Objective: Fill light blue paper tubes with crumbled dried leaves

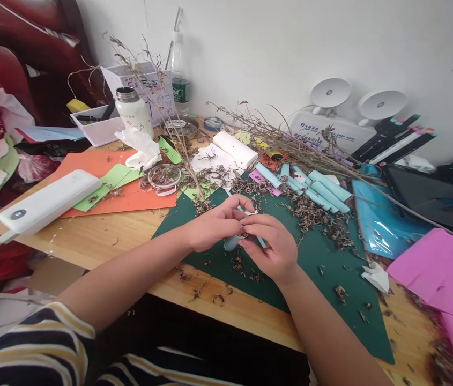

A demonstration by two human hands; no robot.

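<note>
My left hand (216, 224) and my right hand (276, 246) meet over the dark green mat (198, 262), their fingers closed together at the tips. Between them is a small light-blue piece (232, 243), mostly hidden by the fingers, so its full shape does not show. Dried plant bits (237, 262) lie scattered on the mat just below the hands. Beyond my right hand several rolled light-blue paper tubes (318, 193) rest among more dried bits. A dry stem stands up from the mat near my left hand.
At left, a white power bank (49, 201) with a cable lies by orange paper (138, 182). An uncapped flask (133, 110) and a plastic bottle (180, 69) stand behind. Dry branches (266, 126) stretch towards a white router (326, 131). Pink sheets (439, 268) lie at right.
</note>
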